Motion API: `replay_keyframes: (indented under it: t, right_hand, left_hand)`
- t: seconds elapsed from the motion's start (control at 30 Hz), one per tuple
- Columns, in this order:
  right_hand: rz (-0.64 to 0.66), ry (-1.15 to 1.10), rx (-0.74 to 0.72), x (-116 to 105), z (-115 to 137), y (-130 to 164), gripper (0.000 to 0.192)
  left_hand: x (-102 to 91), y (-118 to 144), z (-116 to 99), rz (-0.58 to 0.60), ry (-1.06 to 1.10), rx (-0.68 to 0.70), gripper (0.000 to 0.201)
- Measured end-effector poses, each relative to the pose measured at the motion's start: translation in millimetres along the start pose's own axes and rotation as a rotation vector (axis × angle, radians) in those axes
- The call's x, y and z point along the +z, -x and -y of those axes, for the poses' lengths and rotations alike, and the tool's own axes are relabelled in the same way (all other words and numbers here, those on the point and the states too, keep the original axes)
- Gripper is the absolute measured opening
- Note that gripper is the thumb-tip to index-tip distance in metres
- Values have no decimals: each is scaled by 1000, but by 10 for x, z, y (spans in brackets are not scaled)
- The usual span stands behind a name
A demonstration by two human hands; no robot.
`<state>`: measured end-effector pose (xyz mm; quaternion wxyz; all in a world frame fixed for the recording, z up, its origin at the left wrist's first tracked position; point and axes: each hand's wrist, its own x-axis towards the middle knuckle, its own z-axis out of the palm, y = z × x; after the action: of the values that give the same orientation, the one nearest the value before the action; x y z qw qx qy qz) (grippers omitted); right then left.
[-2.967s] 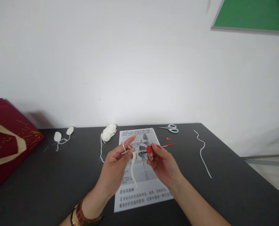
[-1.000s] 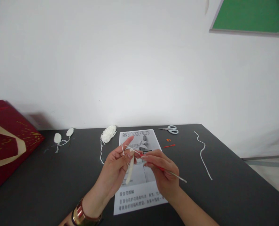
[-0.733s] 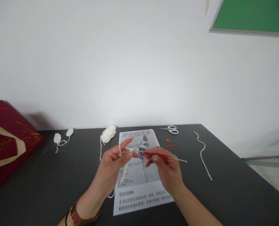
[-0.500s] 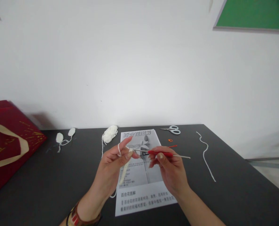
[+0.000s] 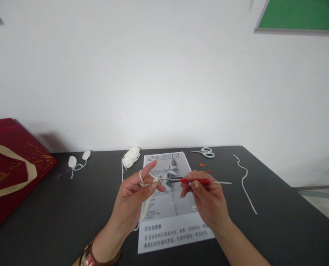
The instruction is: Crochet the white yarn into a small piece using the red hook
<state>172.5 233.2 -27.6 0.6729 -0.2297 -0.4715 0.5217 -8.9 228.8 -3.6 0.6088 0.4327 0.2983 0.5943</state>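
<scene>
My left hand (image 5: 135,197) pinches a small white crochet strip (image 5: 145,207) that hangs below my fingers, with white yarn looped over the raised index finger. My right hand (image 5: 206,197) grips a crochet hook (image 5: 197,181) by its red handle. The hook lies level, its metal tip pointing left into the work at my left fingertips. Both hands hover above a printed instruction sheet (image 5: 167,225) on the black table (image 5: 56,218).
A white yarn ball (image 5: 131,156) lies behind the sheet, its strand running to my left hand. Two small white crocheted pieces (image 5: 77,161) sit at the back left, a red bag (image 5: 9,170) at far left. Scissors (image 5: 204,152), a small orange ring (image 5: 202,164) and a loose yarn strand (image 5: 244,181) lie right.
Three seconds ago my right hand held a different red tool. It now holds the hook, which has swung up from pointing down-right to lying level. My left hand stayed nearly still.
</scene>
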Motion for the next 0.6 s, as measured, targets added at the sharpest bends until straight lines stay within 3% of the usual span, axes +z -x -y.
replay_keyframes:
  t: [0.43,0.6]
  right_hand:
    - [181,141,-104,-76,151,-46,9]
    - [226,187,-108,-89,219,-55,9]
  left_hand:
    - [-40,-8,-41,156,228,-129,38]
    - [-65,-13,-19,110,295,-230,40]
